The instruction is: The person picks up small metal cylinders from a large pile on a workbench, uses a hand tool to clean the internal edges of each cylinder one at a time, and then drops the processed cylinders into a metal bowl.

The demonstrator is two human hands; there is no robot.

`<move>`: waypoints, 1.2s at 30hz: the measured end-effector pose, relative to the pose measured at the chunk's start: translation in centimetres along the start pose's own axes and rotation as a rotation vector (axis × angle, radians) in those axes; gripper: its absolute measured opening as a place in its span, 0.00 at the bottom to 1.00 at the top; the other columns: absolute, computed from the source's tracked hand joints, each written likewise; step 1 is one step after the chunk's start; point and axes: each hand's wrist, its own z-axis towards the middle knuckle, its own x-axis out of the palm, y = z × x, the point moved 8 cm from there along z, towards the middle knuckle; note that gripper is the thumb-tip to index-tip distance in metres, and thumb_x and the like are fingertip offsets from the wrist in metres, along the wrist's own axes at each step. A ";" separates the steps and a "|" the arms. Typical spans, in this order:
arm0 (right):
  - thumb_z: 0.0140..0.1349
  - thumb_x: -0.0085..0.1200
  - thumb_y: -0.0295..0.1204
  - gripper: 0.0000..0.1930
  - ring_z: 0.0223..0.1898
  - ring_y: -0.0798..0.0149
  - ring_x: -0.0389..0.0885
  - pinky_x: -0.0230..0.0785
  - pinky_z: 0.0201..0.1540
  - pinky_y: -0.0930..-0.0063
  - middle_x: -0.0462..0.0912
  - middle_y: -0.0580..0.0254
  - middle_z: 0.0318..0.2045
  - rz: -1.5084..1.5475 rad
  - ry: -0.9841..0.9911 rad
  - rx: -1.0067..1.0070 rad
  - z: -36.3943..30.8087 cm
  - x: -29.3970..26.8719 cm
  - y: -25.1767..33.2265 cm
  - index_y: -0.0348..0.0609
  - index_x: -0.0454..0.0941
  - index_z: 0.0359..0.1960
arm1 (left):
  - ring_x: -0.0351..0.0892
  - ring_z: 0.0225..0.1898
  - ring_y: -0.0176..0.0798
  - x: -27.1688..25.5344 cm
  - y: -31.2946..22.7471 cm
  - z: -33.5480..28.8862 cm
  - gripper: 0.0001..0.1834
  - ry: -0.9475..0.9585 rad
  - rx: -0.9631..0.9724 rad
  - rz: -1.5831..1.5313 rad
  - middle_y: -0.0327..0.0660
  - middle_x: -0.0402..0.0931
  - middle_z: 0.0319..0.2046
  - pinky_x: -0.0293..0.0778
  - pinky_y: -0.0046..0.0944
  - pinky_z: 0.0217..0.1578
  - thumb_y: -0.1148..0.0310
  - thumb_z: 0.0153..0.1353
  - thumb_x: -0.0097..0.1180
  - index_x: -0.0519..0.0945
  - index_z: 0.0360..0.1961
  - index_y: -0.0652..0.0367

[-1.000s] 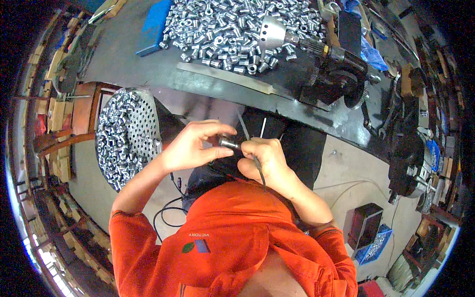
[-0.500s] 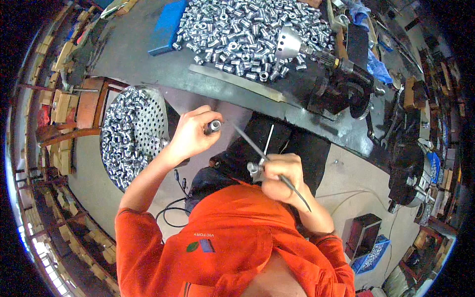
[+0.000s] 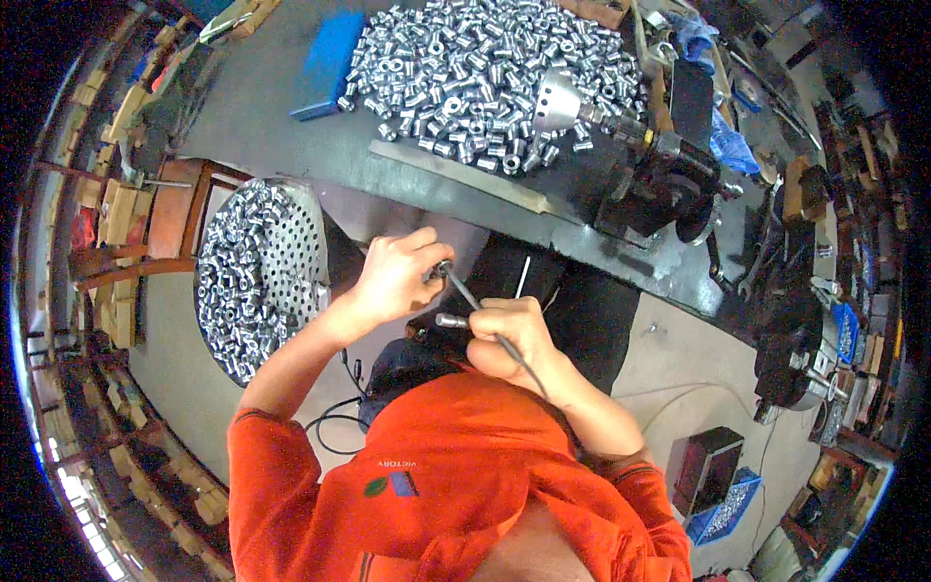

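Observation:
My left hand (image 3: pixel 393 278) is closed round a small shiny metal fitting (image 3: pixel 439 269), whose end shows past the fingers. My right hand (image 3: pixel 509 339) grips a thin, grey, tapered file (image 3: pixel 464 291) that slants up to the left. The file's tip meets the open end of the fitting; how deep it reaches I cannot tell. A second metal fitting (image 3: pixel 451 321) sticks out on the left side of my right hand, apart from the first. Both hands are above my lap, in front of the bench edge.
A heap of similar fittings (image 3: pixel 465 87) lies on the dark bench (image 3: pixel 262 126), beside a blue bin (image 3: pixel 328 68). A machine with a silver perforated cone (image 3: pixel 558 100) stands at right. At left is a perforated round seat (image 3: pixel 308 228) bearing more fittings. A black cable (image 3: pixel 335 448) loops below.
My right hand has moved left and slightly up, bringing the file's tip to the fitting. My left hand has shifted slightly right and down, turning the fitting toward the file.

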 end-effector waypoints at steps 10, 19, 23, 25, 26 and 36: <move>0.30 0.49 0.22 0.14 0.08 0.63 0.56 0.46 0.11 0.70 0.56 0.64 0.10 -0.266 -0.311 -0.280 -1.5 -2.8 4.0 0.44 0.53 0.09 | 0.77 0.22 0.36 -6.5 12.1 9.8 0.19 -0.356 -0.352 -0.229 0.43 0.77 0.26 0.73 0.36 0.26 0.71 0.49 0.57 0.77 0.45 0.59; 0.34 0.47 0.20 0.13 0.08 0.65 0.58 0.46 0.12 0.74 0.58 0.65 0.09 -0.221 -0.307 -0.165 -2.8 -1.7 1.0 0.45 0.53 0.08 | 0.80 0.31 0.45 -12.3 13.2 0.8 0.21 -0.142 -0.247 0.116 0.50 0.79 0.30 0.74 0.41 0.34 0.64 0.52 0.58 0.76 0.47 0.61; 0.34 0.47 0.19 0.13 0.08 0.66 0.56 0.45 0.12 0.76 0.57 0.65 0.09 -0.171 -0.264 -0.140 -2.2 -1.3 0.9 0.44 0.53 0.09 | 0.80 0.34 0.50 -12.8 20.6 -12.2 0.20 -0.001 -0.698 0.303 0.48 0.80 0.29 0.74 0.45 0.38 0.62 0.48 0.59 0.80 0.43 0.57; 0.34 0.48 0.20 0.13 0.09 0.67 0.55 0.44 0.13 0.76 0.57 0.65 0.09 -0.127 -0.233 -0.130 -2.0 -1.0 0.4 0.44 0.53 0.09 | 0.80 0.34 0.50 -12.8 22.1 -16.8 0.17 0.006 -0.864 0.370 0.47 0.80 0.29 0.74 0.45 0.37 0.61 0.48 0.59 0.81 0.39 0.56; 0.34 0.48 0.20 0.13 0.09 0.67 0.55 0.44 0.13 0.76 0.57 0.65 0.09 -0.128 -0.228 -0.133 -1.9 -0.9 0.5 0.44 0.53 0.09 | 0.80 0.34 0.50 -11.9 24.4 -19.8 0.17 -0.004 -0.896 0.354 0.48 0.80 0.29 0.75 0.46 0.37 0.60 0.48 0.59 0.82 0.38 0.56; 0.36 0.50 0.22 0.12 0.10 0.62 0.58 0.47 0.14 0.71 0.57 0.63 0.11 -0.104 -0.196 -0.049 -2.5 -0.8 -0.1 0.44 0.56 0.12 | 0.80 0.36 0.53 -7.1 26.5 -23.3 0.18 0.042 -1.105 0.519 0.51 0.79 0.31 0.75 0.48 0.38 0.55 0.45 0.58 0.80 0.34 0.56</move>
